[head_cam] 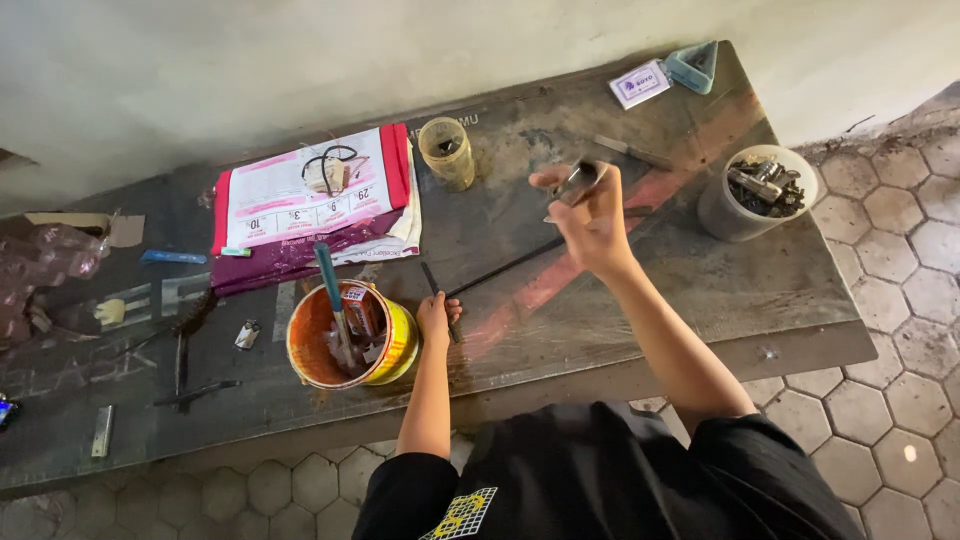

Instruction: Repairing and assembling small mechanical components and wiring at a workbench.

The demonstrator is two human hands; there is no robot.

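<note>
Metal piece (580, 181) gripped in right hand (592, 222); left hand (436, 318) pins black rod (505, 268) w/ fingers closed.

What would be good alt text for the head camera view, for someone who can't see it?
A person's right hand lifts a small grey metal piece above a dark, stained workbench, while the left hand presses on a thin black rod beside an orange-and-yellow paint can. A white tub of metal parts sits at right.

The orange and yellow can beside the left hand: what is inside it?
The can holds a blue-handled brush standing tilted and a few pale and reddish pieces. Whatever lies below them is covered, and the bottom cannot be seen.
</note>
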